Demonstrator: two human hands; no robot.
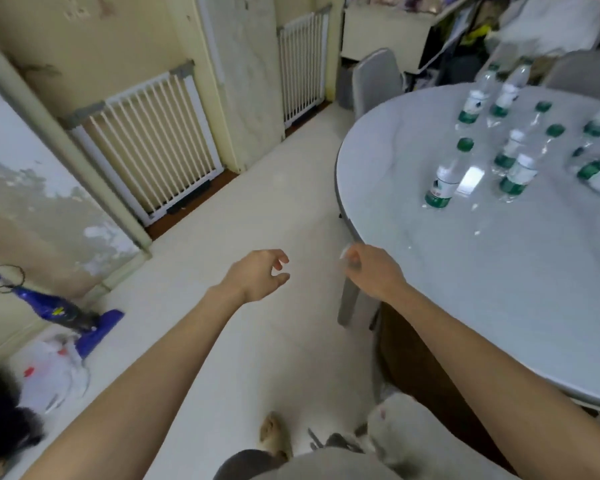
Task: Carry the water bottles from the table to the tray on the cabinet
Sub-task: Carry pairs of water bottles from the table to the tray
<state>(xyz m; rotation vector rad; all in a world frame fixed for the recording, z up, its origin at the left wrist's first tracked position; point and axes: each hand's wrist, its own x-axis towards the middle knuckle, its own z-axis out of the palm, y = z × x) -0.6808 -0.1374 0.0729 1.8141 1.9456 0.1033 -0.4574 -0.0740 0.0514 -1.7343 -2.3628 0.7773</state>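
Both arms out: left hand (257, 275) loosely curled, empty; right hand (368, 271) curled, contents unclear; water bottles (444, 178) upright on table (465, 271), two o'clock.

Counts by kind
About nine bottles (445, 173) at two o'clock; two gates (146, 147) at eleven; two hands (257, 275); one table (499, 271).

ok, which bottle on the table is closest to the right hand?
The green-capped bottle at the front left of the cluster, standing upright nearest the table edge. All other bottles stand or lie farther back or right of the right hand.
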